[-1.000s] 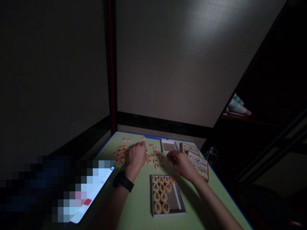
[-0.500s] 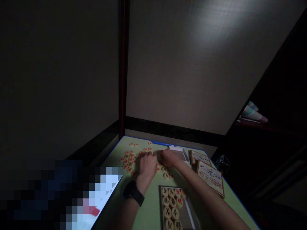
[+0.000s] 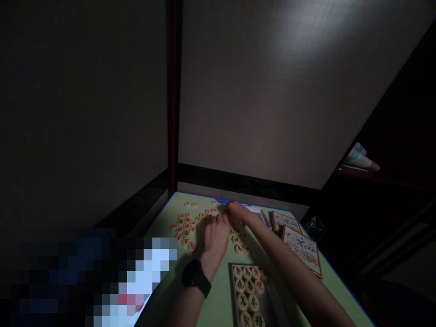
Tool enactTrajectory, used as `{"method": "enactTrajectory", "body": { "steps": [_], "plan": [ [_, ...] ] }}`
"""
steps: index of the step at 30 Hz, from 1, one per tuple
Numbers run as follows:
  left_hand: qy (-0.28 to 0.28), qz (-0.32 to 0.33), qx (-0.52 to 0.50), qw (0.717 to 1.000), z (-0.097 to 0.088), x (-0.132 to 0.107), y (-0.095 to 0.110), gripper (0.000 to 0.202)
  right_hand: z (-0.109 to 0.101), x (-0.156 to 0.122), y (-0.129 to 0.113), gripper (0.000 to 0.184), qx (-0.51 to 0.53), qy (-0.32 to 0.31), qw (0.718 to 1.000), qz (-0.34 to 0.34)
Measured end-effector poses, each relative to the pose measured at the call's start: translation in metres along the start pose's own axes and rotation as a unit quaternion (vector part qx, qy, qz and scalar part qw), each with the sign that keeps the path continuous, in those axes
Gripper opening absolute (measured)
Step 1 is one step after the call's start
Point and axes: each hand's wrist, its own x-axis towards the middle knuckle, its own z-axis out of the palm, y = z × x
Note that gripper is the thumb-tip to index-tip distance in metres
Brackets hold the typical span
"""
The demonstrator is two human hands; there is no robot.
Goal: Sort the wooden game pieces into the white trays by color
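On the green table point(image 3: 220, 293), round pieces point(image 3: 186, 226) lie loose about your left hand point(image 3: 217, 234) and right hand point(image 3: 237, 212), both with fingers curled; whether either grips a piece cannot be told. Nearer you, a box point(image 3: 267, 305) holds more pieces in rows; partly behind your right hand sits a tray point(image 3: 262, 219), with two cases point(image 3: 301, 249) farther right, near the table's edge.

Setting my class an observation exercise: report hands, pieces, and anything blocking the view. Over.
Left hand at loose pieces, grip hidden. Right hand beyond it, hold unclear. Other pieces in nearer box. Right arm partly blocks tray.
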Motion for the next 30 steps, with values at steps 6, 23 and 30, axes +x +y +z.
{"method": "enactTrajectory", "body": {
  "steps": [6, 23, 30],
  "plan": [
    [-0.025, -0.002, -0.021, 0.999, -0.005, 0.001, 0.001, 0.028, 0.002, 0.002, 0.0, 0.025, 0.035, 0.006, 0.999, -0.016],
    [0.003, 0.172, -0.145, 0.974, -0.005, -0.016, 0.028, 0.017, 0.006, 0.004, 0.021, 0.022, 0.111, 0.014, 0.993, 0.031],
    [0.08, 0.23, -0.171, 0.955, -0.006, -0.023, 0.037, 0.013, 0.013, -0.001, 0.019, 0.025, 0.177, -0.015, 0.984, -0.01]
  ]
}}
